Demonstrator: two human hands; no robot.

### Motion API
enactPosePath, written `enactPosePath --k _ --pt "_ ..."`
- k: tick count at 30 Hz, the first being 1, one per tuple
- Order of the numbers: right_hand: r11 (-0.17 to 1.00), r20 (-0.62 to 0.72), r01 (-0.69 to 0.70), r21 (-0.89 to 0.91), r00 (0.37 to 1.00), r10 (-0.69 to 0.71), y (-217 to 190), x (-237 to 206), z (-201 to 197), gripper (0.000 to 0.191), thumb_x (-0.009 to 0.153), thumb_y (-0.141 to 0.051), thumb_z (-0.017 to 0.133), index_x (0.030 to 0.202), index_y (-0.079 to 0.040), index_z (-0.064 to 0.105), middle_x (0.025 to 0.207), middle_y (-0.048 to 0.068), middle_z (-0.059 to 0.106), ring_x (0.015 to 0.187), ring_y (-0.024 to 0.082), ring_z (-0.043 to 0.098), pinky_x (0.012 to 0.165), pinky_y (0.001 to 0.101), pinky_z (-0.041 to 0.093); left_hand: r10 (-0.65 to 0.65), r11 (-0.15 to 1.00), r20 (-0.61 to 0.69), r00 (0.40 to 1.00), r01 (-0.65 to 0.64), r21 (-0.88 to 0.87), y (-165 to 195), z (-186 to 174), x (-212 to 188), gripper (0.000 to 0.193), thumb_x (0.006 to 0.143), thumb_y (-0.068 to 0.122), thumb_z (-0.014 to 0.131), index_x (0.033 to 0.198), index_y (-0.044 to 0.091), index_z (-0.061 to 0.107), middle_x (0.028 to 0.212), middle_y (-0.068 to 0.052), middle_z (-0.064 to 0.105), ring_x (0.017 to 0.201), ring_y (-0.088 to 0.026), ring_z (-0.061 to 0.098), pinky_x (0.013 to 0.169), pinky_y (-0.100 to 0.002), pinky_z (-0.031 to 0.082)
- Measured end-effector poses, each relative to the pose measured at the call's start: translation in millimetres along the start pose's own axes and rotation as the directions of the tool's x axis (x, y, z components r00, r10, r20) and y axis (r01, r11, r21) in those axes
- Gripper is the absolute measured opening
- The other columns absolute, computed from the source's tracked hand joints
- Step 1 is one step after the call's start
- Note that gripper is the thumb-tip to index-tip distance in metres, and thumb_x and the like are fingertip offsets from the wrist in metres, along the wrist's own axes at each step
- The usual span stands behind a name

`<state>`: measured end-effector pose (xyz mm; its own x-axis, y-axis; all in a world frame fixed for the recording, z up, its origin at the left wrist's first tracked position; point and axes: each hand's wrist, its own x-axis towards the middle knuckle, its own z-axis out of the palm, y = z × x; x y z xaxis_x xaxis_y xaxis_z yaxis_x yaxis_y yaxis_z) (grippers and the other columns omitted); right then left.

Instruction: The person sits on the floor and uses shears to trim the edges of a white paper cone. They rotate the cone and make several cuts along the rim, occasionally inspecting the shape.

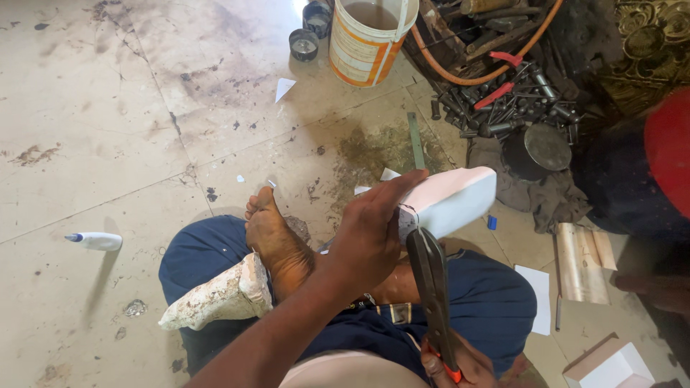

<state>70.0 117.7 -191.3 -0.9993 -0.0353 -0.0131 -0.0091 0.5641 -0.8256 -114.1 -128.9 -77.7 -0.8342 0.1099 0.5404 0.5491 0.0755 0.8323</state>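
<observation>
Left hand (370, 233) holds white block (453, 197); right hand (453, 366), half cut off, grips shears (430, 276).

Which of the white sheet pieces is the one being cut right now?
The bent white sheet held up by the left hand, with the snips biting its edge. The flat sheet and the folded box lie untouched on the floor.

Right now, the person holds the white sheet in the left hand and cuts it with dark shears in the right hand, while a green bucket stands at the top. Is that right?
Not quite: the bucket is orange and white, not green, as the head view shows. The rest holds: the left hand holds the white sheet, and the right hand works the dark shears on it.
</observation>
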Motion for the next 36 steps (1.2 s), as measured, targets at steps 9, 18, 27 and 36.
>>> enactPosePath --k 9,18,27,36 --pt "1.000 0.022 -0.008 0.021 1.000 0.008 -1.6 1.7 1.2 0.026 0.083 -0.022 0.079 0.097 0.000 0.076 0.074 0.005 0.076 0.061 0.010 0.072 0.057 0.0258 0.056 -0.021 0.999 0.036 0.999 0.019 0.050 0.5 -8.0 4.1 0.066 0.089 -0.012 0.062 0.150 0.010 0.047 0.124 -0.023 0.070 0.109 -0.036 0.075 0.094 -0.040 0.060" --pt "0.956 -0.054 0.074 0.285 0.997 -0.061 -16.8 11.1 9.3 0.024 0.090 -0.016 0.073 0.104 0.004 0.070 0.078 0.011 0.074 0.063 0.014 0.072 0.057 0.0291 0.060 -0.727 0.098 0.212 0.653 0.403 -0.910 6.7 22.6 -16.3 0.075 0.093 0.012 0.059 0.157 0.029 0.022 0.146 -0.018 0.051 0.110 -0.023 0.068 0.083 -0.049 0.062" --pt "0.982 -0.069 0.125 0.144 0.991 -0.117 -35.4 22.6 16.8 0.024 0.086 -0.012 0.076 0.105 0.004 0.073 0.088 0.012 0.079 0.082 0.022 0.077 0.074 0.0338 0.062 -0.660 -0.032 0.209 0.721 0.251 -0.967 6.7 38.4 -4.9 0.029 0.104 0.015 0.052 0.130 0.004 0.059 0.121 -0.016 0.069 0.104 -0.026 0.072 0.087 -0.054 0.064" --pt "0.948 -0.070 0.008 -0.318 0.997 -0.032 -35.1 13.7 7.5 0.026 0.070 -0.014 0.087 0.090 -0.001 0.079 0.075 0.010 0.075 0.068 0.018 0.073 0.065 0.0267 0.057 -0.679 0.040 0.166 0.715 0.261 -0.965 12.2 37.4 6.0 0.027 0.106 0.014 0.049 0.129 0.003 0.059 0.121 -0.016 0.069 0.106 -0.029 0.072 0.084 -0.053 0.065"
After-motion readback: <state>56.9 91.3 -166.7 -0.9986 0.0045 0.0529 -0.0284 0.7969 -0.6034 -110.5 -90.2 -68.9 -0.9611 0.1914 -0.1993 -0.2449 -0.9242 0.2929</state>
